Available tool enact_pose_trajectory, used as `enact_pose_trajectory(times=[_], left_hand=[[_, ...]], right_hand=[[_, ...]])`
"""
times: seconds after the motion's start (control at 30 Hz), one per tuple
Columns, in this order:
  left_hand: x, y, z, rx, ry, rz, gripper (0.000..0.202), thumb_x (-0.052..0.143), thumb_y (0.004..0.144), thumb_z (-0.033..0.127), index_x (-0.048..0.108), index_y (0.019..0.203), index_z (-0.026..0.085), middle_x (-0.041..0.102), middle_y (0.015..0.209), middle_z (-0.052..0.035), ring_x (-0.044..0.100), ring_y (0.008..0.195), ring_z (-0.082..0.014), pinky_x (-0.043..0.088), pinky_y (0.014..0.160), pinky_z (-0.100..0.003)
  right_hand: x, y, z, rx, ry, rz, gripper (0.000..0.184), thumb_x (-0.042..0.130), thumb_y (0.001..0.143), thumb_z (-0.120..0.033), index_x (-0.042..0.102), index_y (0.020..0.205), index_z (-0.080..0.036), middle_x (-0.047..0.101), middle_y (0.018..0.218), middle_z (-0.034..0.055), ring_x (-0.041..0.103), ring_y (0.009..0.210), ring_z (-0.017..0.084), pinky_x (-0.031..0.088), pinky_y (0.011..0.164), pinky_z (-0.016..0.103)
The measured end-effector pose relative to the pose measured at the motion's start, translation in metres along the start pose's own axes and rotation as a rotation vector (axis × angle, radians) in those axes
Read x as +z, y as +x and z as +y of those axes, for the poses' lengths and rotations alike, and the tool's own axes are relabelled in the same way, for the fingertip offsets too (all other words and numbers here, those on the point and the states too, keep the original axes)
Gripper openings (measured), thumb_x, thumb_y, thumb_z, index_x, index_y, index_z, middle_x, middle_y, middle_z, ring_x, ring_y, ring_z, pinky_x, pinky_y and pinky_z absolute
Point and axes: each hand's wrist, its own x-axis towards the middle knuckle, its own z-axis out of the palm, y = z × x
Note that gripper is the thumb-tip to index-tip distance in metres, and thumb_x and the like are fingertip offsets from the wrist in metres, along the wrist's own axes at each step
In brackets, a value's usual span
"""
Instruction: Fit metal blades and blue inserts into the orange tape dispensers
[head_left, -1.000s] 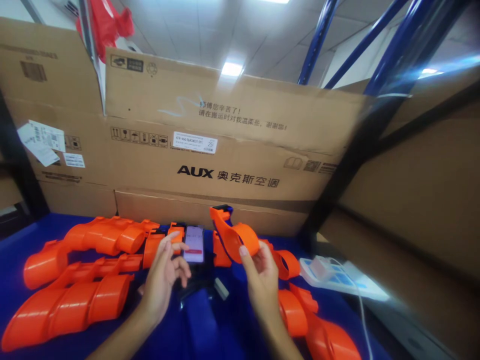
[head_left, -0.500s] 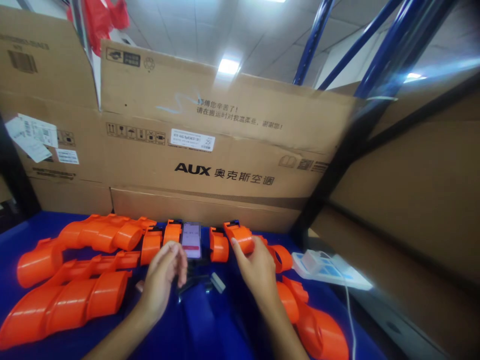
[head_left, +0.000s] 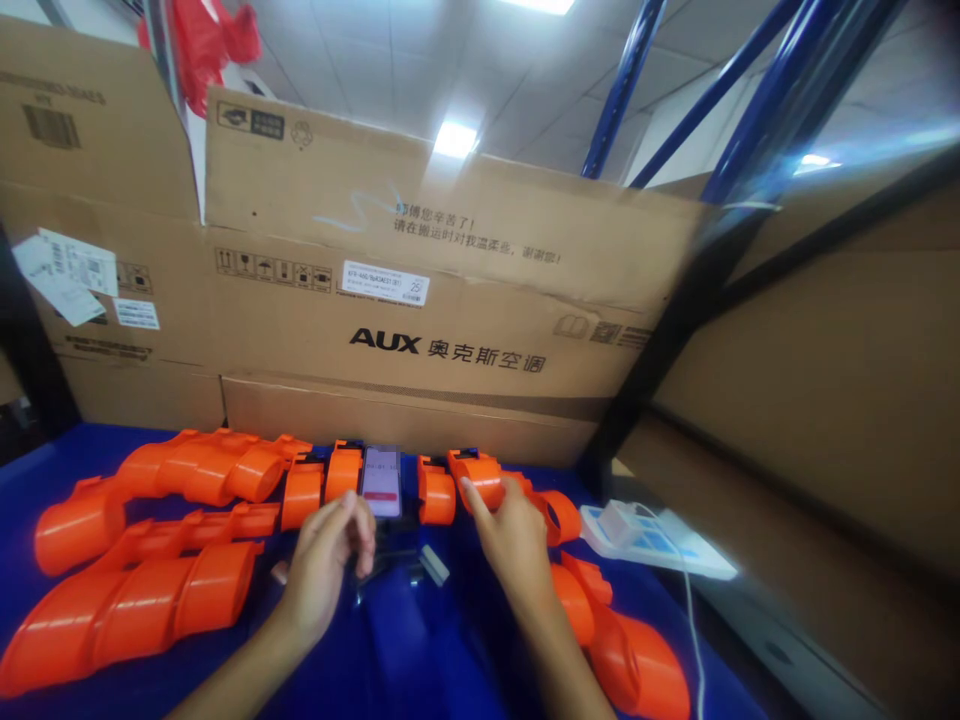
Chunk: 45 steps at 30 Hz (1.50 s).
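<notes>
My right hand [head_left: 514, 540] has its thumb and fingers around an orange plastic ring-shaped piece [head_left: 478, 482] with a black part on top, in the back row on the blue cloth. Another such orange piece [head_left: 436, 495] stands just left of it. My left hand [head_left: 330, 555] hovers over the cloth with its fingers curled in and the thumb near the index finger; whether anything is between them is hidden. Behind it stand two orange pieces with black tops [head_left: 302, 490]. A phone [head_left: 382, 482] with a lit screen leans between the two groups.
Rows of orange pieces [head_left: 142, 595] cover the left side, and more orange pieces [head_left: 637, 665] lie at the right. A small grey block [head_left: 433, 565] and dark strips lie in the middle. A white power strip [head_left: 660, 545] with a cable is at right. Cardboard [head_left: 450, 400] walls the back.
My right hand and the orange piece in it have come down slightly, so that the piece sits level with its neighbour. My left hand has hardly moved.
</notes>
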Motion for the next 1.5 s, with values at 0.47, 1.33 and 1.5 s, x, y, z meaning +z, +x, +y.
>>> enact_pose_trajectory(times=[0.47, 1.33, 1.5], left_hand=[[0.001, -0.001, 0.001, 0.025, 0.059, -0.012, 0.052, 0.056, 0.095, 0.047, 0.056, 0.051, 0.019, 0.053, 0.052, -0.0013, 0.047, 0.046, -0.0132, 0.036, 0.047, -0.026], [0.001, -0.009, -0.009, -0.052, 0.486, -0.247, 0.054, 0.047, 0.098, 0.051, 0.061, 0.058, 0.017, 0.055, 0.055, -0.0007, 0.052, 0.052, -0.0134, 0.037, 0.054, -0.026], [0.005, -0.011, -0.006, -0.044, 0.537, -0.291, 0.053, 0.046, 0.099, 0.048, 0.062, 0.06, 0.017, 0.057, 0.058, -0.0009, 0.054, 0.054, -0.0136, 0.038, 0.056, -0.026]], right_hand=[[0.017, -0.005, -0.002, -0.127, 0.055, -0.098, 0.063, 0.042, 0.099, -0.045, 0.039, 0.148, -0.005, 0.066, 0.126, 0.0244, 0.066, 0.114, 0.036, 0.053, 0.088, 0.045], [-0.024, 0.027, 0.012, -0.02, -0.466, -0.247, 0.049, 0.04, 0.099, -0.051, 0.063, 0.127, -0.019, 0.073, 0.113, 0.0187, 0.061, 0.106, 0.038, 0.042, 0.081, 0.042], [-0.022, 0.032, 0.016, 0.012, -0.445, -0.288, 0.046, 0.042, 0.098, -0.05, 0.061, 0.125, -0.018, 0.074, 0.108, 0.0181, 0.066, 0.098, 0.035, 0.042, 0.078, 0.038]])
